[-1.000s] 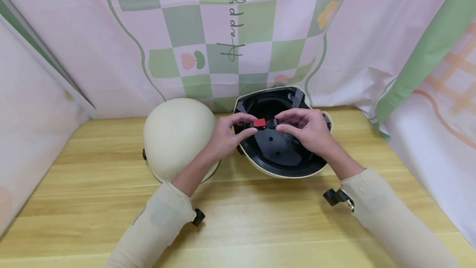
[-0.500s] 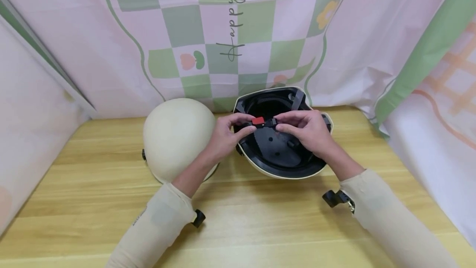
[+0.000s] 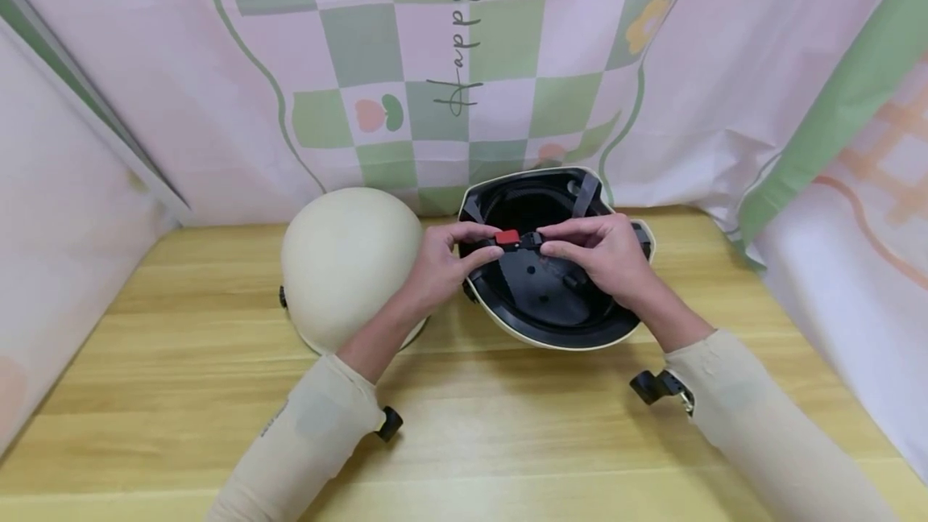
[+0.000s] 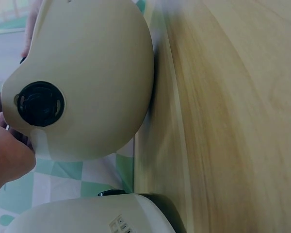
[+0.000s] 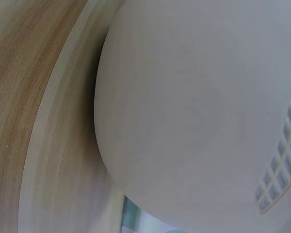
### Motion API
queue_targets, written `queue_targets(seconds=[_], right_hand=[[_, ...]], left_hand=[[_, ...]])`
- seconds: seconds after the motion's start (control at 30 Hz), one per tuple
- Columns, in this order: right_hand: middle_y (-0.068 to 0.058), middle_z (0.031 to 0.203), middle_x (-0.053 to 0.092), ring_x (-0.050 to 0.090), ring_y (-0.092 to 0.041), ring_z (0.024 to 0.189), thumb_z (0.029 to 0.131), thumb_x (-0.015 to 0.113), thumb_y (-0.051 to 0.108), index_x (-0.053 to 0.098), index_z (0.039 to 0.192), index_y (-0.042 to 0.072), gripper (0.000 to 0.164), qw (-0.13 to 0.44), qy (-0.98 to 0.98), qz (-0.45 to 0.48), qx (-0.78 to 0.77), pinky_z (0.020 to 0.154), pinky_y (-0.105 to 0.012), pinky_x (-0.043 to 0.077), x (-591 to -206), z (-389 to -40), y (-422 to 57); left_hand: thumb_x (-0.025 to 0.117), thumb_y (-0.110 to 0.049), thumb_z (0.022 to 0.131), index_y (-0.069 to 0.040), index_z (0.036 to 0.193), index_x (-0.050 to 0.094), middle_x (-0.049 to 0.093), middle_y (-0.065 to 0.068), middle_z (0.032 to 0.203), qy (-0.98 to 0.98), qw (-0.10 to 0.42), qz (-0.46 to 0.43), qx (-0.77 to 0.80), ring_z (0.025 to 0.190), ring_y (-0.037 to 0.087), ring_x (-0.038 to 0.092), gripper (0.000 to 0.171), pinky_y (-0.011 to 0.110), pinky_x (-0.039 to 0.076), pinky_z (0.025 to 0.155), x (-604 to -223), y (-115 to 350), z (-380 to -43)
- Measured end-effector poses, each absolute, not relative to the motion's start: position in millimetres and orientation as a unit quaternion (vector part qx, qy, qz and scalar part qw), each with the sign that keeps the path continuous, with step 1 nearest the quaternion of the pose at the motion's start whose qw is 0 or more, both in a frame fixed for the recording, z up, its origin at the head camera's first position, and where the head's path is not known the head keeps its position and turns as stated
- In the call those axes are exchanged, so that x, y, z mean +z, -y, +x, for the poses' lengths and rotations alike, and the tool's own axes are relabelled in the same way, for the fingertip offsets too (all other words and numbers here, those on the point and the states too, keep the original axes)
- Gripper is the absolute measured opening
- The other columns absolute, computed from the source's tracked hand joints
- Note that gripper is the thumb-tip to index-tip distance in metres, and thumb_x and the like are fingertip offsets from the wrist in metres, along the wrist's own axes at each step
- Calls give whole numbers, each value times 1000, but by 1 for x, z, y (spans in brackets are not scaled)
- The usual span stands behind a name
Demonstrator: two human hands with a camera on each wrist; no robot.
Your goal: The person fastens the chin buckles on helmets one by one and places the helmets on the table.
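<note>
A cream helmet (image 3: 558, 316) lies upside down on the table, its black lining facing up. Over its opening is a chin-strap buckle with a red button (image 3: 507, 237). My left hand (image 3: 441, 264) pinches the red-button end between thumb and fingers. Opposite it, my right hand (image 3: 605, 254) pinches the black end (image 3: 532, 240), the two parts meeting end to end. In the left wrist view, the left thumb (image 4: 9, 155) is by the helmet's edge, beside a round black knob (image 4: 41, 103). The right wrist view shows only the shell (image 5: 194, 111) and its grid vent, the right hand hidden.
A second cream helmet (image 3: 348, 264) sits dome up to the left, partly behind the left forearm. Both helmets stand near the back of the wooden table (image 3: 464, 425), against a checked curtain (image 3: 435, 47). Dark wrist-camera parts (image 3: 652, 387) jut from the sleeves.
Both hands keep their grip and have hardly moved. The black end sits slightly nearer the red button than a second ago. The head view has shifted a little.
</note>
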State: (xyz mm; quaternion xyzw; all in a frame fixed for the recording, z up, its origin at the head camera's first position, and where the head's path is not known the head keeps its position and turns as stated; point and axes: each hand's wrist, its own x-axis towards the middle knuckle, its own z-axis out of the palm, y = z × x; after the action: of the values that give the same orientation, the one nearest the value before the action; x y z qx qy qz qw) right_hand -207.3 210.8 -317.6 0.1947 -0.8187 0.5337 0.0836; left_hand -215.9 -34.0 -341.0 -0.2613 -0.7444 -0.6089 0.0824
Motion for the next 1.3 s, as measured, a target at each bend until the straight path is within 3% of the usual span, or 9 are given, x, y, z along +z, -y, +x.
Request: queue_targets(seconds=[0.23, 0.77, 1.07, 1.3], right_hand=[[5, 95, 78, 71, -5, 79, 89, 80, 2, 79, 109, -4, 21, 86, 819, 196, 532, 71, -18, 57, -318, -206, -211], [2, 95, 78, 72, -8, 79, 89, 81, 4, 79, 107, -6, 20, 79, 820, 205, 528, 69, -20, 58, -319, -210, -209], [-17, 102, 77, 70, -7, 79, 89, 81, 4, 80, 108, -3, 20, 72, 825, 198, 525, 69, -19, 57, -317, -209, -206], [-16, 100, 78, 72, -8, 77, 88, 82, 2, 80, 106, -4, 19, 67, 818, 209, 533, 67, -21, 58, -318, -211, -204]], left_hand=[[80, -3, 90, 7, 111, 76, 77, 19, 107, 747, 76, -266, -605, 105, 26, 66, 23, 30, 49, 96, -341, 33, -218], [81, -3, 89, 7, 111, 77, 76, 20, 109, 751, 71, -265, -601, 106, 28, 67, 24, 31, 49, 97, -340, 34, -219], [81, -4, 89, 7, 111, 77, 76, 19, 108, 753, 71, -263, -599, 105, 27, 66, 25, 31, 48, 97, -341, 35, -219], [82, -4, 87, 7, 111, 77, 75, 19, 107, 759, 73, -265, -590, 105, 28, 65, 26, 32, 49, 97, -341, 34, -218]])
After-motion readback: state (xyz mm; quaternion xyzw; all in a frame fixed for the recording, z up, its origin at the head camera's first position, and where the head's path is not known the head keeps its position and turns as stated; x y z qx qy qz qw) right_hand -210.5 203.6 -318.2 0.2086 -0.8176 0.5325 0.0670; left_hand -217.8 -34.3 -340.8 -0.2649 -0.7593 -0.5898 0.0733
